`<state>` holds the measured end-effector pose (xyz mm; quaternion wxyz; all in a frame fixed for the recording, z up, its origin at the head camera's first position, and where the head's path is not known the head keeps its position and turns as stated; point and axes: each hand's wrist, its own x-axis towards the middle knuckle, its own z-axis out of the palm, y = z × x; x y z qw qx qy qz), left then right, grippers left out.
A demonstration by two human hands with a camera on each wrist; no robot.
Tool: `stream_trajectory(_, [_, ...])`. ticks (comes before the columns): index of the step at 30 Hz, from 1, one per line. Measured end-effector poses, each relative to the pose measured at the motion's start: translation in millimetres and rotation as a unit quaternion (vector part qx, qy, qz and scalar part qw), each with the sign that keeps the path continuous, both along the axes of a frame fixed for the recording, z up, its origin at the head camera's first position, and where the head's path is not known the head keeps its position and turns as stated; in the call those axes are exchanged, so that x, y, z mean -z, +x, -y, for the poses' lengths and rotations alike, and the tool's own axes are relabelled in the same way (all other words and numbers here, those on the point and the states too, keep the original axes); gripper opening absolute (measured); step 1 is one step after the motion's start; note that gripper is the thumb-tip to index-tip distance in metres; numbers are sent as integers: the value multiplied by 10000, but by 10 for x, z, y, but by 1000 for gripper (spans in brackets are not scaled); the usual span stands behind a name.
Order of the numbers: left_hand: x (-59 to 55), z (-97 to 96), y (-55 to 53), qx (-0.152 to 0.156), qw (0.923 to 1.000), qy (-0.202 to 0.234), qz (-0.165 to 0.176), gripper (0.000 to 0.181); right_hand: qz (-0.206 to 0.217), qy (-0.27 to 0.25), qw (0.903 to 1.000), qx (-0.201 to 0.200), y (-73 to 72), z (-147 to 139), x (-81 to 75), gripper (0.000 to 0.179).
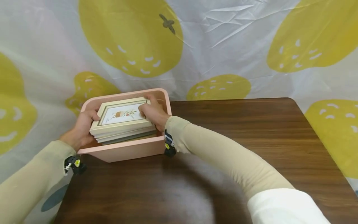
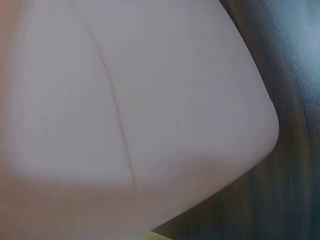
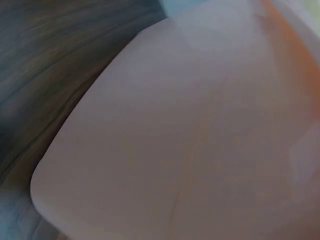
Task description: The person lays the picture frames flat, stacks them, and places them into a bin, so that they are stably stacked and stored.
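Observation:
A stack of picture frames lies inside a pink plastic bin [image 1: 131, 150] at the table's back left. The top picture frame [image 1: 123, 114] is cream-edged, with a small deer-and-leaves picture. My left hand [image 1: 83, 126] grips the stack's left side, thumb at the top frame's edge and fingers down in the bin, partly hidden. On the right side, my right hand [image 1: 154, 112] holds the stack with its thumb over the top frame. Both wrist views are filled by the bin's pale outer wall [image 2: 190, 90], blurred and close; neither shows the fingers.
The brown wooden table [image 1: 237, 133] extends to the right and front of the bin. Behind it hangs a white cloth [image 1: 195, 62] with yellow fruit shapes. Dark straps with small devices sit on both wrists.

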<state>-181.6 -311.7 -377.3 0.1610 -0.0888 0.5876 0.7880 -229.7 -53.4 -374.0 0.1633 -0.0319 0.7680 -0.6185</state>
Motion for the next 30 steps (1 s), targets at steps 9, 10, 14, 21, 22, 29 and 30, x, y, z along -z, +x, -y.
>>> stream_trajectory(9, [77, -158, -110, 146, 9937, -1082, -250, 57, -52, 123, 9997, -201, -64, -83, 108, 100])
stream_trajectory(10, [91, -176, -108, 206, 9916, -1245, -279, 69, -41, 152, 9996, -222, -80, -86, 138, 101])
stream_trajectory(14, [117, -214, -83, 540, 9848, -1631, -243, 101, 21, 255, 9994, -237, -134, -83, 218, 102])
stream_trajectory(21, [135, -259, -116, 874, 9798, -1794, -135, 108, 217, 612, 9970, -423, -170, -119, 199, 107])
stream_trajectory(22, [141, -273, -128, 919, 9776, -1888, -143, 109, 275, 653, 9963, -487, -157, -132, 179, 107])
stream_trajectory(29, [189, -299, -157, 1461, 9534, -2629, -245, 115, 595, 962, 9876, -1090, -47, -202, 82, 109])
stream_trajectory(30, [195, -295, -151, 1497, 9520, -2655, -279, 114, 629, 979, 9866, -1142, -39, -204, 77, 108])
